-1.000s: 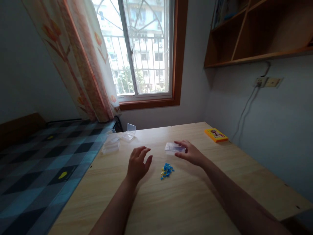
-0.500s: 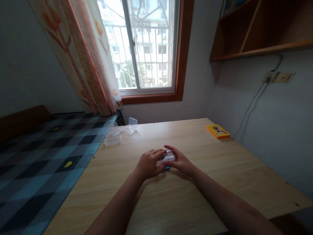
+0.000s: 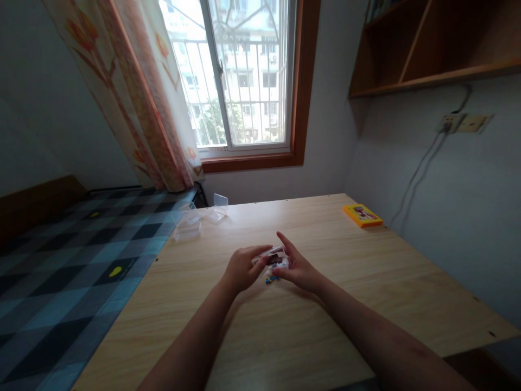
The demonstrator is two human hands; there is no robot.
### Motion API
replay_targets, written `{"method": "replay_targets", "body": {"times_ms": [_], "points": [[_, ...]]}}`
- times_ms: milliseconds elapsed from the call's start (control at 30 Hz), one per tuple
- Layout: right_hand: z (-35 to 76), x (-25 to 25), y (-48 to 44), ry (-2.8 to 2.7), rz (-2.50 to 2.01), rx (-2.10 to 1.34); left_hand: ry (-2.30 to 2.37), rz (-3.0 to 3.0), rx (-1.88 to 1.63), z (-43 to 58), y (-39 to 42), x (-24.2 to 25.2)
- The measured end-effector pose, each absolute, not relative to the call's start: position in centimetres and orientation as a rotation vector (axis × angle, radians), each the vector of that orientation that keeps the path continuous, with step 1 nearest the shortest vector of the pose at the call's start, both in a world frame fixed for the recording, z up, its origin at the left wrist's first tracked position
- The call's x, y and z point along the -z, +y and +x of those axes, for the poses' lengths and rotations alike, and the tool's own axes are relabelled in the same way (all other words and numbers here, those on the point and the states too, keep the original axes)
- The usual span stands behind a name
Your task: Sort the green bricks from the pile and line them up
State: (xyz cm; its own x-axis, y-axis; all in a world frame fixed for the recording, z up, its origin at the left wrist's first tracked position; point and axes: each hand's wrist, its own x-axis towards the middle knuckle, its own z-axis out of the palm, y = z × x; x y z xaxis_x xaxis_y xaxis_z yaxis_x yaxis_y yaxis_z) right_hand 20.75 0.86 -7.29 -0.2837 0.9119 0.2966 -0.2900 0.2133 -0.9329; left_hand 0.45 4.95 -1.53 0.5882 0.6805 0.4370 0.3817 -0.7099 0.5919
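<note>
A small clear plastic box [image 3: 284, 263] is held between my hands above the middle of the table, with dark brown pieces [image 3: 275, 260] showing in or behind its clear wall. My left hand [image 3: 243, 268] grips its left side, fingers over the top and thumb in front. On the right side, my right hand [image 3: 300, 270] grips with the thumb low along the front edge and the index finger raised. Just below the box, small blue and yellow pieces [image 3: 272, 279] lie on the tabletop. Fingers partly hide the box.
Open clear plastic boxes [image 3: 188, 232] stand at the wooden table's [image 3: 325, 233] far left edge, another clear box [image 3: 220, 209] beside them. A flat yellow-orange box [image 3: 362, 215] lies at the far right. A bed with a checked cover [image 3: 93, 255] adjoins the left side.
The clear box has tilted, so the dark pieces now show. My left hand has shifted slightly left, and my right index finger has lifted. More of the blue and yellow pieces is visible.
</note>
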Motion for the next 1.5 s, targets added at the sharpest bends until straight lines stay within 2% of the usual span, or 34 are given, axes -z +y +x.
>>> {"method": "replay_targets", "body": {"times_ms": [233,400,667,833,967,1100,1233,1500], "points": [[20.6,6.6,0.0,-1.462,-0.525,-1.482,1.01,1.612,-1.102,0.3,6.7,3.1],[20.8,6.5,-0.1,-1.505,-0.56,-1.523,1.007,1.499,-1.138,0.6,7.0,3.4],[23.5,5.9,1.0,-1.505,-0.698,-1.414,0.892,1.662,-1.184,0.2,7.2,5.8],[28.4,5.1,2.2,-1.585,-0.959,-1.183,1.03,1.817,-0.959,-0.1,7.8,7.2],[31.6,5.0,2.8,-1.663,-1.093,-1.055,1.01,2.292,-0.707,0.3,7.3,6.5],[32.0,5.2,2.6,-1.737,-1.091,-1.079,1.042,2.584,-0.511,1.3,5.6,5.7],[31.1,4.7,1.9,-1.809,-1.07,-1.101,1.15,2.602,-0.397,2.8,4.1,6.0],[28.8,2.6,0.4,-2.026,-1.099,-0.707,1.174,2.65,-0.368,4.3,3.8,7.0]]}}
